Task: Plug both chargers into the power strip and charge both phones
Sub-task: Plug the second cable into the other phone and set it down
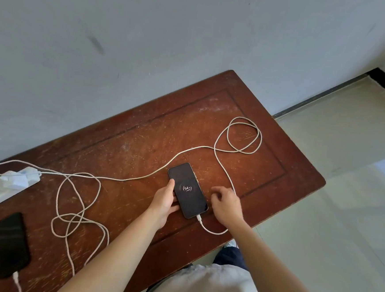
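Observation:
A black phone (pixel 189 191) lies in the middle of the wooden table (pixel 140 146), its screen lit with a 54 % charging ring. A white cable (pixel 212 231) is plugged into its near end. My left hand (pixel 165 203) grips the phone's left edge. My right hand (pixel 227 205) hovers just right of the phone, fingers spread, holding nothing. A second black phone (pixel 9 245) lies at the near left with a white cable (pixel 16 278) in its near end. Two white chargers (pixel 15 179) sit in the white power strip (pixel 1 190) at the far left.
Loose cable loops lie at the table's far right (pixel 243 136) and between the two phones (pixel 80 210). A grey wall runs behind the table. Pale tiled floor (pixel 345 181) lies to the right of the table's edge.

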The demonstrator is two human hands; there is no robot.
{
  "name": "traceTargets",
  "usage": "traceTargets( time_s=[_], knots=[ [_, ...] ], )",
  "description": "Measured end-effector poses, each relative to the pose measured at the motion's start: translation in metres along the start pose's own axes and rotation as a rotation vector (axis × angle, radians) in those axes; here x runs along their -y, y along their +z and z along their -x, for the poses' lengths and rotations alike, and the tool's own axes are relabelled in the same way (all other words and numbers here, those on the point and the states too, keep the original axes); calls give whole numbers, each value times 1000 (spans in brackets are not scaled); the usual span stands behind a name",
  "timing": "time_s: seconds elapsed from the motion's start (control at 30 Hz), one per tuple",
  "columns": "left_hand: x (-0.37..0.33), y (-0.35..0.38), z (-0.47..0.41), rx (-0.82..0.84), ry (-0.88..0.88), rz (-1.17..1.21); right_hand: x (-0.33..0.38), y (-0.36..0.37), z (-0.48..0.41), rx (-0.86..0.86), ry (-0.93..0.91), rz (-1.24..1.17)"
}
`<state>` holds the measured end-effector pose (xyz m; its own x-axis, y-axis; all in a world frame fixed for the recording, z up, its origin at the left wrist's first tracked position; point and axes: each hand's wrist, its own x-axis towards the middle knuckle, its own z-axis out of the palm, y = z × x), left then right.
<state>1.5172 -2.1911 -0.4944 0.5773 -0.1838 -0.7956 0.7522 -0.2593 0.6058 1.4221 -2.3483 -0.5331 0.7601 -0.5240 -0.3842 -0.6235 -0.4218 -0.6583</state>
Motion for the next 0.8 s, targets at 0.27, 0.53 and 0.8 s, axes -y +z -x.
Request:
traceTargets(
  time_s=[0.27, 0.53, 0.8],
  knots=[
    [-1, 4, 15, 57, 45, -65, 2, 19, 2, 138, 13, -13],
    [16, 2, 12, 60, 115, -316, -9, 12, -2, 209, -56, 64],
    [7, -16, 18, 21, 234, -646, -1, 1, -9, 262, -92, 119]
  ],
)
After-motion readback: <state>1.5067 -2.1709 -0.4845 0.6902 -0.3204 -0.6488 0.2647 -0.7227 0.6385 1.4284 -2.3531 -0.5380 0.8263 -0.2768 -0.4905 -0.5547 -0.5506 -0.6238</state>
